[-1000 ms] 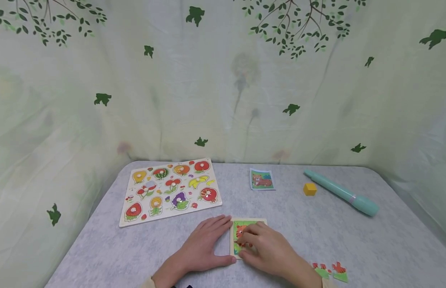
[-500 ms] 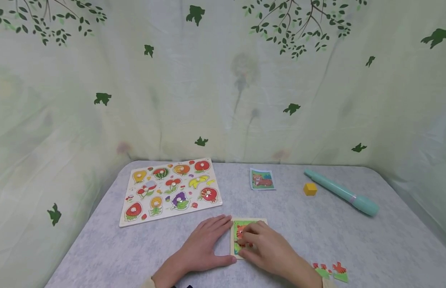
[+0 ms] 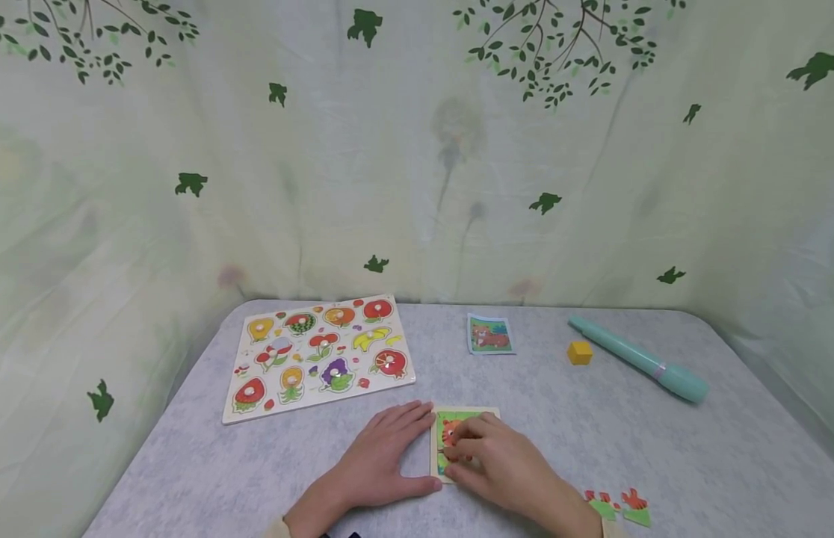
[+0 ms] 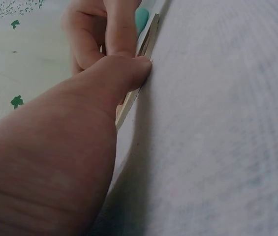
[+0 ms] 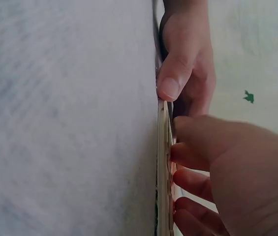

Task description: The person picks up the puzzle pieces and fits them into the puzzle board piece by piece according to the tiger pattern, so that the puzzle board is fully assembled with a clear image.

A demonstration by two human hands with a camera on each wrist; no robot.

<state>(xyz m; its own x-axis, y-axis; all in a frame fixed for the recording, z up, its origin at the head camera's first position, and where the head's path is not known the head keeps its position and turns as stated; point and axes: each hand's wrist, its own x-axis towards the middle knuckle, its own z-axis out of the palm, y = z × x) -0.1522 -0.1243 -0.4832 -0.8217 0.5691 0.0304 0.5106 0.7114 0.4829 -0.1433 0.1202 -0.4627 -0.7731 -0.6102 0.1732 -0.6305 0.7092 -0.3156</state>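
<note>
A small wooden jigsaw puzzle with an orange animal on green lies flat near the table's front edge. My left hand rests beside it, fingers straight, fingertips at its upper left corner and thumb at its lower left corner. My right hand bends over the puzzle, thumb and curled fingertips on a puzzle piece and covering much of the picture. In the right wrist view, those fingertips meet the top of the puzzle board. Loose puzzle pieces lie beside the right forearm.
A fruit peg puzzle board lies at the back left. Toward the back are a small picture card, a yellow cube and a teal marker-shaped tube. A printed curtain hangs behind the table.
Almost nothing moves. My right hand's fingers shift very slightly over the puzzle; my left hand stays in place.
</note>
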